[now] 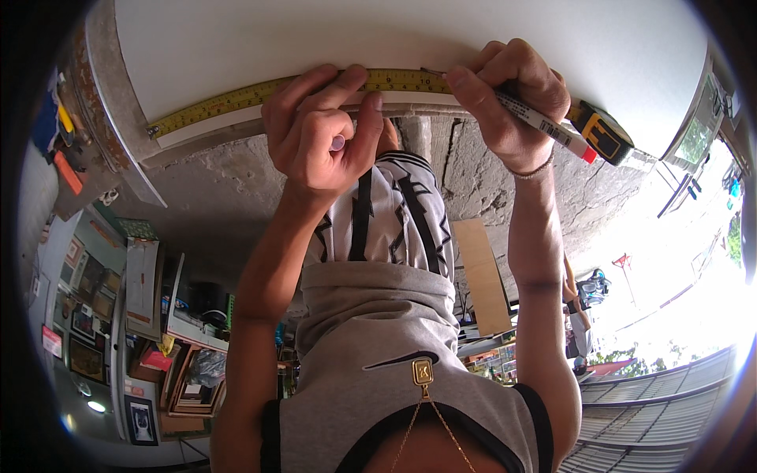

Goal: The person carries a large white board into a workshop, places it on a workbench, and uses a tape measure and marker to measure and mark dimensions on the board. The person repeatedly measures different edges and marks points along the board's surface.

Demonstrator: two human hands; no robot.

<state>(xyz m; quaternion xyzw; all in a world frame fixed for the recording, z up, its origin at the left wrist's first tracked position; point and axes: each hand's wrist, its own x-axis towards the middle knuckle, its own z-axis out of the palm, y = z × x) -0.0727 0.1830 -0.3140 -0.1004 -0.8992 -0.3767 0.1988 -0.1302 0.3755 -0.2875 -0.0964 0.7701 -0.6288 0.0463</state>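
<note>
Along the near edge of a white board (410, 39), the left hand (319, 130) curls its fingers over a yellow tape measure (260, 94) and presses the blade flat against the edge, a small lilac cap showing between the folded fingers. Just beside it, the right hand (512, 98) is closed around a white marker pen (544, 124) with a red end, its tip touching the board's edge at the tape. To mark well, I judge the tape should stay taut and flush with the edge, and the pen should meet it squarely at the graduation. The tape's hooked end (154, 130) catches the board's left corner, while its yellow-and-black case (603, 135) lies past the right hand. Smooth, matt board gives way to rough, cracked grey concrete floor (221, 189) below.
</note>
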